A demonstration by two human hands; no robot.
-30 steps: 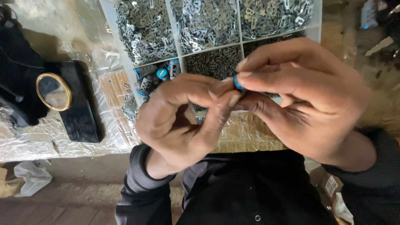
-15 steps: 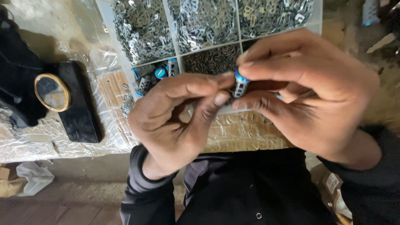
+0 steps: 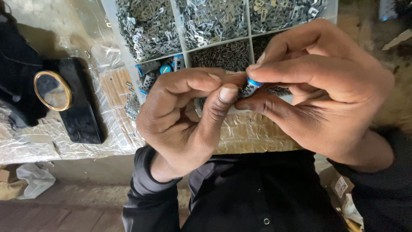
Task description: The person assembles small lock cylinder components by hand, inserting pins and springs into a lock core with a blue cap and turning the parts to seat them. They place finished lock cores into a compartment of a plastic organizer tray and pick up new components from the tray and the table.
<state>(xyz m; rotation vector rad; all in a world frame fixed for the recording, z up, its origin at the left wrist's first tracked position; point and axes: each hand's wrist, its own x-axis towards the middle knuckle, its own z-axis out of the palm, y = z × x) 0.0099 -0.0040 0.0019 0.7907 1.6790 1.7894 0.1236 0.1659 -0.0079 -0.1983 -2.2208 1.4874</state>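
Nearest the camera, dark sleeves lead up to two bare hands raised together over the near edge of the bench, which is covered in crinkled clear plastic. The left hand has its thumb and forefinger curled in, their tips meeting the right hand's fingertips; its grip is narrow, pressed against a small cylindrical part with a blue end. The right hand pinches that part between thumb below and forefinger above, so the part sits between the two hands, held above the bench, just in front of the tray. To the left on the bench lies a flat black object with a gold-rimmed oval mirror on it. Farther off stands a clear divided tray; its far compartments hold heaps of small silvery metal pieces, a nearer one holds fine dark pins, and another, left of the pins, holds more blue-capped parts.
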